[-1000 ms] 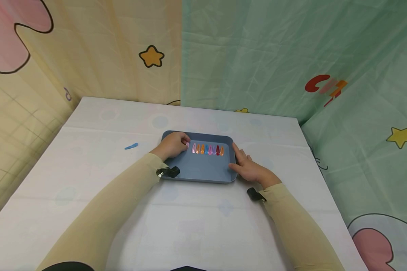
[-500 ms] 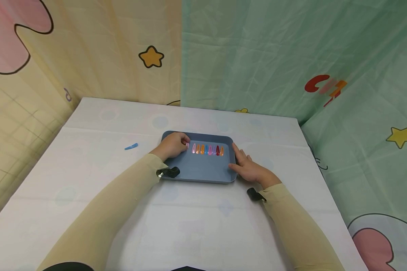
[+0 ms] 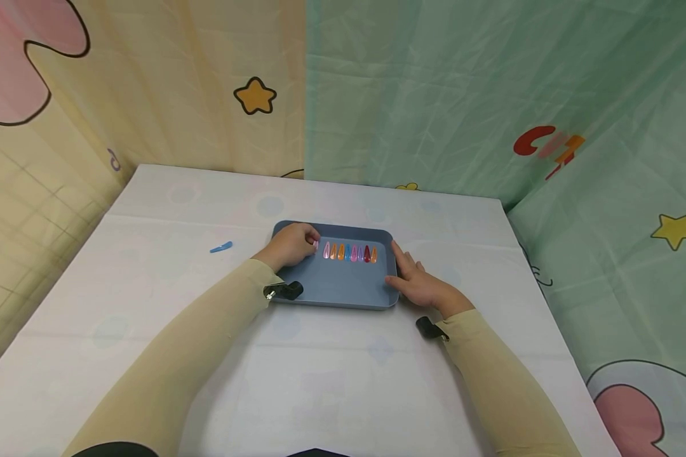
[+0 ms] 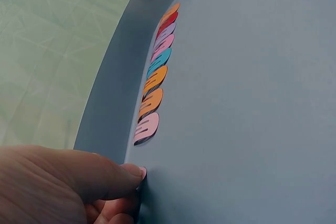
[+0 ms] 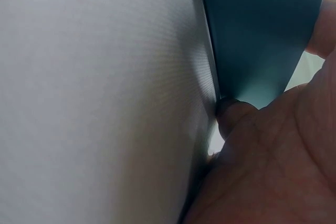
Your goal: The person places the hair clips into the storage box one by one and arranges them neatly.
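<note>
A grey-blue tray (image 3: 337, 285) lies on the table, with several colourful snap hair clips (image 3: 354, 252) lined up side by side inside it. At the left end of that row my left hand (image 3: 291, 244) pinches a pink hair clip (image 4: 143, 172) between thumb and fingers; most of this clip is hidden by the hand. The nearest clip in the row is another pink one (image 4: 148, 124), a small gap away. My right hand (image 3: 425, 285) rests against the tray's right side with fingers extended, touching its outer wall (image 5: 262, 30) in the right wrist view.
On the white-covered table (image 3: 320, 381), left of the tray, lies a single blue hair clip (image 3: 221, 247). Patterned curtains (image 3: 434, 95) hang behind the table and along both sides. Small black wrist cameras sit at both cuffs.
</note>
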`<state>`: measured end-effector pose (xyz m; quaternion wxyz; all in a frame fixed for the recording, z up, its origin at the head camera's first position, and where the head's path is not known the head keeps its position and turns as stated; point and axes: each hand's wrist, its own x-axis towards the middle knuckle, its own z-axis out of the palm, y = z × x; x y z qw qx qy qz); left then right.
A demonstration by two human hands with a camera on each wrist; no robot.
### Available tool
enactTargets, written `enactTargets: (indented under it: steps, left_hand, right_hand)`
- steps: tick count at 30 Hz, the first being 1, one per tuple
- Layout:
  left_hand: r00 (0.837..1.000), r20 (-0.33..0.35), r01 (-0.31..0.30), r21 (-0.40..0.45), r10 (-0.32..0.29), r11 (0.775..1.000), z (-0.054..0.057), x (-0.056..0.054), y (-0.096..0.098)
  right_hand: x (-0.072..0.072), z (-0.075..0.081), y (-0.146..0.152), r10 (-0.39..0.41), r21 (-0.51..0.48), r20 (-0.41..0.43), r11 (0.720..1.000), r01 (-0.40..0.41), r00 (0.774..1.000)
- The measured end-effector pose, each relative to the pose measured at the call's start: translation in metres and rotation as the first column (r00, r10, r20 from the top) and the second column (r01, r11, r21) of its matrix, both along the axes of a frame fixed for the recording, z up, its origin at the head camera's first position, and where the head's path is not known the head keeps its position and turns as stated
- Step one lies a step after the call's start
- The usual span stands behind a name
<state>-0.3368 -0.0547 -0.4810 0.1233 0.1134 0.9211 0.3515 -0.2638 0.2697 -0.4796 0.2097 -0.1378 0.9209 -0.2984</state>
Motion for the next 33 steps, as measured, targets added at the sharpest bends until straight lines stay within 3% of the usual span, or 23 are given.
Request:
enactTargets:
  steps: [33]
  left_hand:
    - [1.0, -0.01, 0.006, -0.019, -0.006, 1.0, 0.0001, -0.0014, -0.0001]
  right_hand:
    - [0.0008, -0.0002, 0.0001, -0.02, 0.005, 0.013, 1.0, 0.02, 1.0]
